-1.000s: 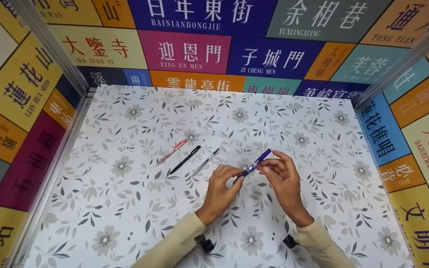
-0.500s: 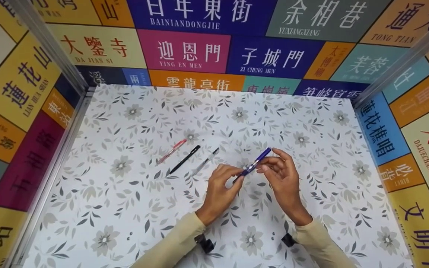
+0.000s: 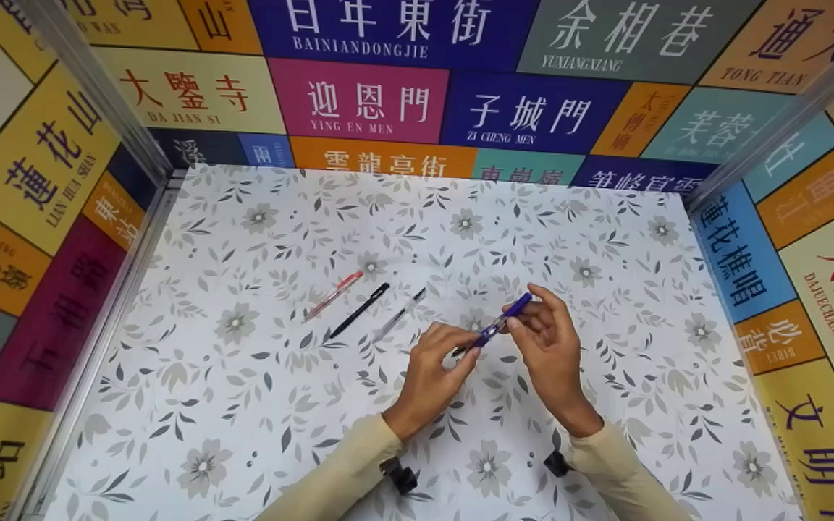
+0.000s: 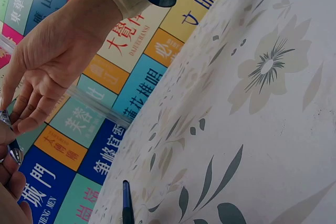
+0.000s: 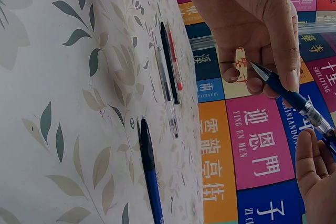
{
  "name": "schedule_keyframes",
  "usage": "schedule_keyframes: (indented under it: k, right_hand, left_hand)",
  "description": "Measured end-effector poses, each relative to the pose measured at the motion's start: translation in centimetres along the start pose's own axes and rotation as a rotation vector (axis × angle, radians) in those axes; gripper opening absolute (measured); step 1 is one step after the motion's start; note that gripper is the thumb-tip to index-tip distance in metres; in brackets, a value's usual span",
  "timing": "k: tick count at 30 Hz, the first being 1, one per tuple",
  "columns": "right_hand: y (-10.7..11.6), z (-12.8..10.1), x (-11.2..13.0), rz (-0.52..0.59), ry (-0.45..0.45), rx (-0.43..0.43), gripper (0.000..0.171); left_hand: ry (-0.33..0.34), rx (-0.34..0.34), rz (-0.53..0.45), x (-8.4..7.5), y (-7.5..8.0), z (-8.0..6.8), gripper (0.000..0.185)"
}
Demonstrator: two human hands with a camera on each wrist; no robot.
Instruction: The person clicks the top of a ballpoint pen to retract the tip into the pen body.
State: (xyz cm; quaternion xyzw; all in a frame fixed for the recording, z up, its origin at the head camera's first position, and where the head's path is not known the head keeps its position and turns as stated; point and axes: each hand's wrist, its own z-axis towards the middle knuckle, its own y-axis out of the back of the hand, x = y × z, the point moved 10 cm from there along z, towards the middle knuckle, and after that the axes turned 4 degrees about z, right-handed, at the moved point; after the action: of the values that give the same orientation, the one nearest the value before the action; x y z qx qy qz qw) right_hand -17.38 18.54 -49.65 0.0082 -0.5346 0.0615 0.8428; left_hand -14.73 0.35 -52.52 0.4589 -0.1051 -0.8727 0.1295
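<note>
Both hands hold a blue pen (image 3: pixel 498 323) just above the floral table (image 3: pixel 243 434). My left hand (image 3: pixel 476 346) pinches its near, lower end by the blue grip. In the right wrist view the pen (image 5: pixel 294 100) shows a bare tip beyond the left hand (image 5: pixel 252 24). My right hand (image 3: pixel 522 317) pinches the far, upper blue end. A clear stretch of barrel shows between the two hands. A blue pen-like piece (image 5: pixel 149 174) lies on the table under the hands, also seen in the left wrist view (image 4: pixel 126 205).
A red pen (image 3: pixel 334 294), a black pen (image 3: pixel 360 310) and a clear pen (image 3: pixel 399 315) lie side by side left of the hands. Walls covered in coloured signs (image 3: pixel 359 101) enclose the table on three sides.
The right hand has slid slightly toward the pen's far end and the pen has shifted a little to the right. The three pens on the table have not moved.
</note>
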Motion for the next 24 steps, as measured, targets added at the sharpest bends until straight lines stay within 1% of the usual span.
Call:
schedule_keyframes:
  k: [8,15,21,24]
  right_hand:
    - [-0.2,0.1,0.6,-0.024,0.047,-0.004,0.059]
    - [-0.5,0.1,1.0,-0.028,0.078,0.008,0.056]
    - [-0.5,-0.1,1.1,-0.057,0.087,0.007,0.055]
    - [-0.4,-0.1,1.0,-0.055,0.088,0.007,0.055]
  left_hand:
    - [0.017,0.038,0.000,0.1,-0.4,-0.1,0.018]
    - [0.010,0.033,0.004,0.1,-0.4,-0.1,0.018]
    - [0.030,0.064,0.023,0.3,-0.7,-0.2,0.017]
    - [0.031,0.065,0.025,0.3,-0.7,-0.2,0.018]
